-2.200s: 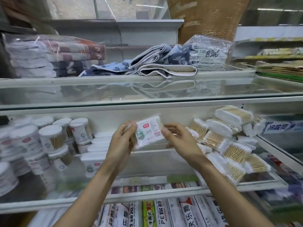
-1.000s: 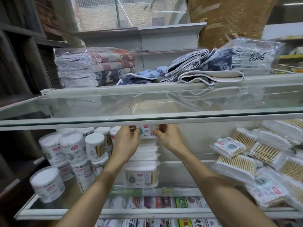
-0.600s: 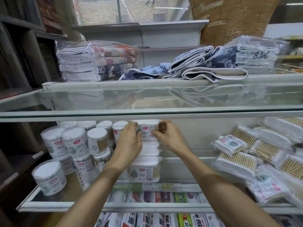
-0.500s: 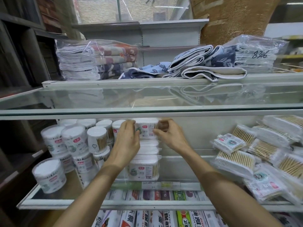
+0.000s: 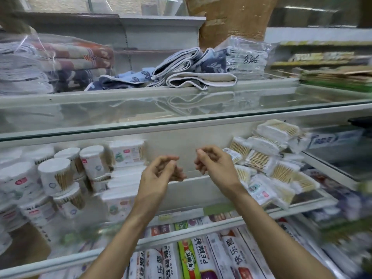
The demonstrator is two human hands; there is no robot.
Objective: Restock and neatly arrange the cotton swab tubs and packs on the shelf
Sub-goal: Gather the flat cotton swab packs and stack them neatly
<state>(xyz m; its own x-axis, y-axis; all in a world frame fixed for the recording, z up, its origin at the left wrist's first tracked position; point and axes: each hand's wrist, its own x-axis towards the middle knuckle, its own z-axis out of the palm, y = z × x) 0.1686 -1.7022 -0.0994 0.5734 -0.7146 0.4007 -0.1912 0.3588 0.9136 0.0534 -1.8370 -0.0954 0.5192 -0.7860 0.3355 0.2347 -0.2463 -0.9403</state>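
A stack of square cotton swab packs (image 5: 123,178) stands on the glass shelf (image 5: 181,222), its top pack (image 5: 126,153) just under the shelf above. Round swab tubs (image 5: 56,174) crowd the shelf's left end. A loose heap of flat swab packs (image 5: 267,164) lies at the right. My left hand (image 5: 161,176) and my right hand (image 5: 213,164) hover in front of the shelf between stack and heap, fingers loosely curled, holding nothing.
The upper glass shelf (image 5: 181,109) carries folded towels (image 5: 193,73) and bagged cloths (image 5: 56,63). Rolls of plastic wrap (image 5: 191,258) fill the shelf below. Toothpaste boxes (image 5: 330,137) sit at the far right. The view is blurred at its edges.
Both hands let go of the square pack, now left on top of the stack, and drew back to the right. The view swung right as well.
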